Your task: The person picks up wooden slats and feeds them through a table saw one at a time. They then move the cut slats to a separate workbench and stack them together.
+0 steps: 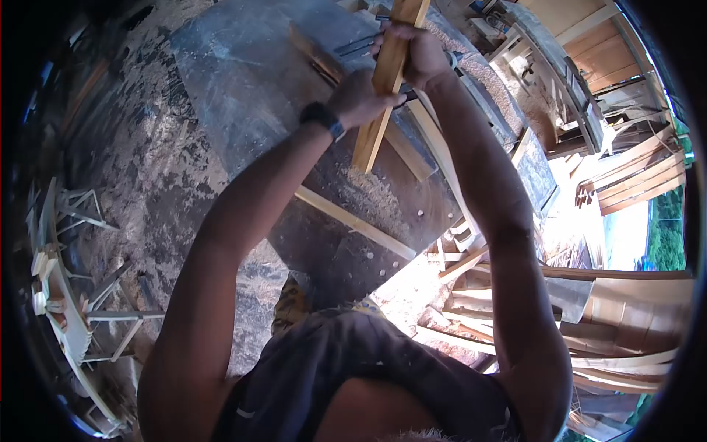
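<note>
Both hands closed on one wooden slat [383,81]: left hand [359,97], black watch [322,118] on its wrist, wraps the slat's middle from the 9 o'clock side; right hand [420,53] clamps it higher up from 3 o'clock, fingers fully curled. Slat's long axis runs from about 1 o'clock down to 7 o'clock, upper end cut off by the frame edge, lower end free below the left hand. It hangs over the dark bench [250,96], near a sawdust [375,195] patch and a loose wood strip [353,222] at 6 o'clock.

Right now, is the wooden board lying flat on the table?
No, both hands hold the wooden board tilted above the table.
</note>
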The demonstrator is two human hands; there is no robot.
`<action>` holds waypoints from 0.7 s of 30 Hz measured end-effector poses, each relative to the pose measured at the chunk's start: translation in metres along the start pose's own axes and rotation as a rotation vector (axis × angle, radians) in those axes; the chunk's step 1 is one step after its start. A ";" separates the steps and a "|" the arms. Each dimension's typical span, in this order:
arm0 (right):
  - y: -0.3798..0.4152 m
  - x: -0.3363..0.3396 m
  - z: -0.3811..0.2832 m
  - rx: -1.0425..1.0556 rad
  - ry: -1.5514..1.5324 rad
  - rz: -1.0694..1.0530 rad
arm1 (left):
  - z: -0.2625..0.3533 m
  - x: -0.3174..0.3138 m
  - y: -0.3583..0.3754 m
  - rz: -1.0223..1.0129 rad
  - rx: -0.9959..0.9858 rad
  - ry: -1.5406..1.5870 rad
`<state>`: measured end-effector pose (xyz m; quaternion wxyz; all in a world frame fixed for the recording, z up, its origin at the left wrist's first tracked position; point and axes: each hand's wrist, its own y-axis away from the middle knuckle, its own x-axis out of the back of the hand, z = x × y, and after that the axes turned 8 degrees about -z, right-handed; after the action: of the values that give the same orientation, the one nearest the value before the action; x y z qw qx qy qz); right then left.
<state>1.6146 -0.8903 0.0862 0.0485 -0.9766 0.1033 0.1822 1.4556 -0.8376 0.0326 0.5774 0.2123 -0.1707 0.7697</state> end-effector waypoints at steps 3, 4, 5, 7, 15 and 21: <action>-0.009 -0.015 0.001 0.053 0.151 0.117 | -0.015 0.011 -0.027 0.106 -0.015 -0.188; -0.008 -0.026 0.000 0.070 0.229 0.231 | -0.018 0.012 -0.032 0.142 -0.018 -0.249; -0.011 -0.027 0.005 0.064 0.224 0.233 | -0.022 0.011 -0.035 0.179 -0.024 -0.313; -0.017 -0.028 0.011 0.176 0.422 0.210 | -0.031 0.011 -0.041 0.155 -0.040 -0.296; -0.027 -0.015 0.029 0.191 0.668 0.355 | -0.053 0.005 -0.058 0.282 -0.208 -0.544; -0.036 -0.028 0.026 0.231 0.661 0.383 | -0.058 0.014 -0.063 0.308 -0.160 -0.561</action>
<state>1.5882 -0.8471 0.0741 0.0870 -0.9338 0.3133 -0.1491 1.5055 -0.7795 -0.0088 0.3992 0.3418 -0.4132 0.7436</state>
